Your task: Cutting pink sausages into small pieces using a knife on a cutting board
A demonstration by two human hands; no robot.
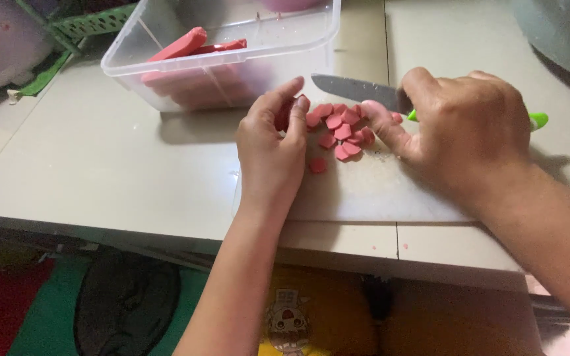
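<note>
My right hand (470, 132) clamps the knife (354, 90), blade lying leftward over the pink slices (341, 132) on the desk (100, 171); left hand (272, 145), fingers loosely curled, holds nothing, touching the pile's left side.

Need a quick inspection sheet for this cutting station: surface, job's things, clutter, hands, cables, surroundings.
Surface: pale tiled counter, white cutting board on it.
Job's things: pink sausage slices piled on board; knife, green handle.
Clutter: clear plastic tub holding whole pink sausages.
Hands: left hand beside the slices; right hand grips the knife.
Cables: nothing seen.
Surroundings: green basket at back left; coloured floor mat below.
</note>
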